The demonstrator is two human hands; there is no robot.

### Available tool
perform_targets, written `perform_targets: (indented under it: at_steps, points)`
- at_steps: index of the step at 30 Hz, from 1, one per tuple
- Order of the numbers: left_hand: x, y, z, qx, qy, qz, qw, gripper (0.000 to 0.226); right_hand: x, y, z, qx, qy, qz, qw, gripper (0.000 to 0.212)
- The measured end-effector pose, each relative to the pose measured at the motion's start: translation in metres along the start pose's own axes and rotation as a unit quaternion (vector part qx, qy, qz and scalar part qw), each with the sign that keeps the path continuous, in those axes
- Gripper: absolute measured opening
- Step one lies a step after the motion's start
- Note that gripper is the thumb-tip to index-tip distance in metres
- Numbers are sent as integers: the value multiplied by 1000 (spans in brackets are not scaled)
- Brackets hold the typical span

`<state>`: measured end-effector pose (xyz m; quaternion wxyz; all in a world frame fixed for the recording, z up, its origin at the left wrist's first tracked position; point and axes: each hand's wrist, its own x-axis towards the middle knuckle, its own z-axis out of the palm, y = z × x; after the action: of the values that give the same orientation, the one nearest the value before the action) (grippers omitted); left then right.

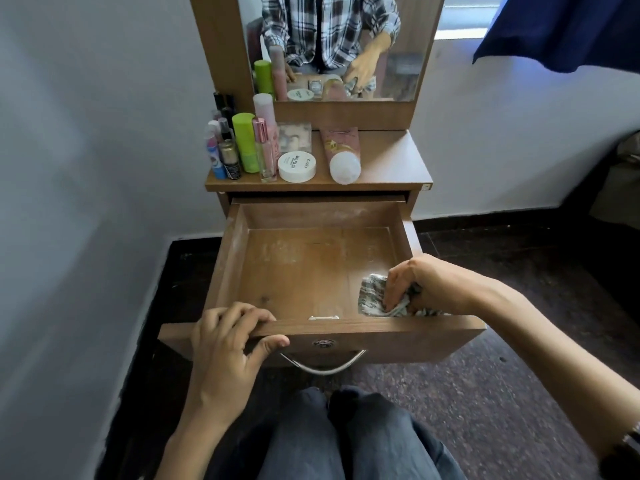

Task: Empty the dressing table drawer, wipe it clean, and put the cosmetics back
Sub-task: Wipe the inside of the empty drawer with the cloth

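- The drawer [304, 271] is standing pulled fully out of the dressing table [391, 157], with nothing lying on its scuffed wooden floor except the cloth.
- The left hand [225, 344] is gripping the drawer's front panel near its left end, fingers curled over the top edge and thumb pressing on the outer face.
- The right hand [426, 285] is reaching into the drawer's near right corner, fingers bunched around a crumpled patterned cloth [372, 296].
- The cloth is probably touching the drawer floor, though the front panel is hiding its lower edge.
- The cosmetics are sitting on the tabletop: a cluster of bottles [227, 150] at the left, a green tube [246, 142], a white round jar [297, 166], and a pink tube [341, 150] lying down.
- A metal handle [323, 367] is hanging below the drawer front.
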<state>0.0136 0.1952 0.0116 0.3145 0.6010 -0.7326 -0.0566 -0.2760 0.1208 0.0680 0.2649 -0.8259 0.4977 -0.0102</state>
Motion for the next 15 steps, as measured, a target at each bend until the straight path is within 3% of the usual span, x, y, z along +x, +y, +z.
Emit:
perform_targets:
  at_steps: [5, 9, 15]
  points:
    - [0, 3, -2, -15, -2, -15, 1000, 57, 6, 0, 1, -25, -15, 2, 1000, 43]
    - [-4, -6, -15, -53, -29, 2, 998, 35, 6, 4, -12, -21, -80, 23, 996, 38]
    - [-6, -11, -26, -100, -18, -21, 995, 31, 28, -26, 4, -27, -100, -37, 994, 35]
